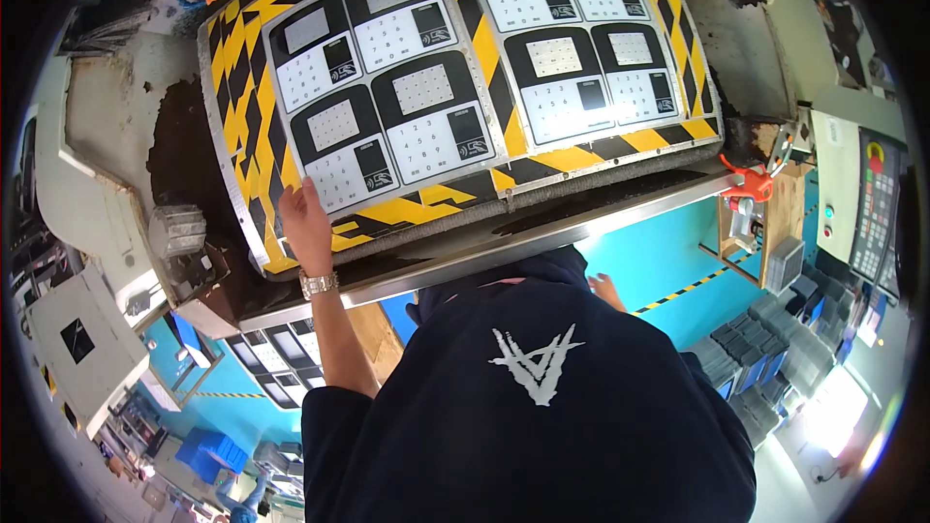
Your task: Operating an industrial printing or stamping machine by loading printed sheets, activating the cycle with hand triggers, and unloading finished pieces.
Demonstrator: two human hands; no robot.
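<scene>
My left hand point(306, 225) reaches over the lower-left corner of a raised bed, its fingers stretched out and holding nothing that I can see. Its fingertips are at the edge of a black-and-white keypad panel point(341, 174); whether they touch it I cannot tell. Several similar panels lie in two groups on the bed, including another keypad panel point(433, 126) just to the right. Yellow-and-black striped tape point(417, 207) frames both groups. My right hand point(606, 292) hangs low beside my body, partly hidden by my dark shirt, with its visible fingers apart and nothing in them.
A metal rail point(465, 252) runs along the bed's near edge. A red spray-gun-like tool point(748, 179) hangs at its right end. Farther right stand a control panel point(875, 203) with a red button and stacked grey parts point(775, 329). More panels point(276, 363) lie lower left.
</scene>
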